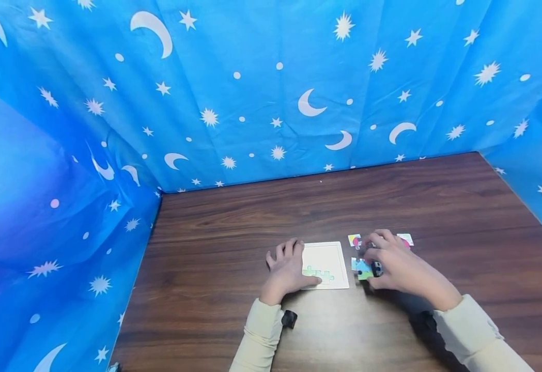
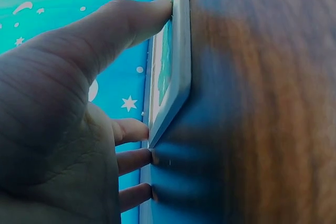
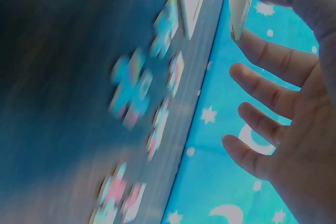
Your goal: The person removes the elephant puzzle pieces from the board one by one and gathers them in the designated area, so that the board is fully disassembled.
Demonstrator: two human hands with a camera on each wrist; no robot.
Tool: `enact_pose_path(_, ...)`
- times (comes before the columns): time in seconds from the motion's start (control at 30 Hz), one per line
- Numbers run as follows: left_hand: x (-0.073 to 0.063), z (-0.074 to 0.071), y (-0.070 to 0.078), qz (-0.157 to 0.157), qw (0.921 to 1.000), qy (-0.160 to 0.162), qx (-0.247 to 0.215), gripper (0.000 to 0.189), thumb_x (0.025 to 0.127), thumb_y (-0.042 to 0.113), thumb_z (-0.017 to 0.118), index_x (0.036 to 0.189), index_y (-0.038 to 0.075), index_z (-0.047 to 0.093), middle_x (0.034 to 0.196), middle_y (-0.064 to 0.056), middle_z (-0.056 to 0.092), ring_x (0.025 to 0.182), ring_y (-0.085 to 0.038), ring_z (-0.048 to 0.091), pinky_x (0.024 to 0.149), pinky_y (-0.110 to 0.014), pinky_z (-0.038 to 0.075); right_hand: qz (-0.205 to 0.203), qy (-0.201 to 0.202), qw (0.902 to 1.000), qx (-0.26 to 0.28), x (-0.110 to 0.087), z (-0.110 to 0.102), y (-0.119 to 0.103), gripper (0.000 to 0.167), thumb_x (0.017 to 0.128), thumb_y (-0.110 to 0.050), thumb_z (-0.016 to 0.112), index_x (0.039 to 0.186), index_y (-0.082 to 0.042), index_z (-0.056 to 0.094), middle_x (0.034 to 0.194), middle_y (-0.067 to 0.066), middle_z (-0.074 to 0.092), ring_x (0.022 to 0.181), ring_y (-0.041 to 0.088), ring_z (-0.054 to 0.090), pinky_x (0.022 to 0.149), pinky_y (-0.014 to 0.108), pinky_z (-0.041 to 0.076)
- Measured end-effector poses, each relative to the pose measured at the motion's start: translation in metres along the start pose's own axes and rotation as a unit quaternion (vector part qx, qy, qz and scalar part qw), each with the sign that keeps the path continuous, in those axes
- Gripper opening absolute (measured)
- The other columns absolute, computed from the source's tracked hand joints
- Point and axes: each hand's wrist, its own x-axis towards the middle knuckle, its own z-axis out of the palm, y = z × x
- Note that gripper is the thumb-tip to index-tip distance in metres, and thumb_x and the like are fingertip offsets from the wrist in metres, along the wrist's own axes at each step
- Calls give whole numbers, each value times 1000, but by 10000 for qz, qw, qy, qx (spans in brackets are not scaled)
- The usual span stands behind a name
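A white puzzle tray (image 1: 345, 271) lies flat on the table, with a joined strip of green puzzle pieces (image 1: 325, 275) along its near side. My left hand (image 1: 288, 271) is at the tray's left side. Its thumb presses down over the strip while the other fingertips rest at the tray's rim (image 2: 184, 51). Just right of the tray, my right hand (image 1: 398, 268) pinches a puzzle piece (image 3: 239, 11) between thumb and index finger, its other fingers spread loosely. The pinched piece is seen edge-on in the right wrist view, so its picture is hidden there.
Several loose pieces lie right of the tray, among them a yellow and red one (image 1: 354, 240) and a pink and white one (image 1: 405, 239). The right hand covers part of this group. A blue curtain (image 1: 261, 103) with stars and moons borders the wooden table (image 1: 224, 227).
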Motion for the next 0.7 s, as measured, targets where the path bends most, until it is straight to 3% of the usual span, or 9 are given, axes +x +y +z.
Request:
enact_pose_path(0.37, -1, -9, -7, 272, 9993, -174, -196, 102, 79, 57, 80, 159, 13, 34, 162, -10, 28, 143, -39, 24, 110, -71, 11, 570, 193, 9981, -147, -52, -10, 39, 27, 64, -20, 87, 85, -13, 72, 111, 12, 60, 112, 44, 45, 80, 62, 40)
enact_pose_path(0.57, -5, -17, -13, 517, 9977, -343, -263, 97, 79, 47, 82, 158, 12, 36, 162, -11, 29, 140, -38, 26, 110, -70, 13, 729, 96, 9969, -296, -75, -7, 53, 31, 63, -22, 91, 85, -16, 70, 112, 16, 59, 108, 45, 46, 76, 63, 41)
enact_pose_path(0.7, -5, -20, -16, 564, 9972, -378, -310, 99, 78, 45, 83, 159, 13, 36, 162, -10, 28, 140, -37, 27, 110, -70, 12, 635, 364, 9963, -445, -87, -5, 63, 34, 59, -23, 93, 83, -19, 69, 109, 14, 59, 105, 44, 47, 72, 62, 41)
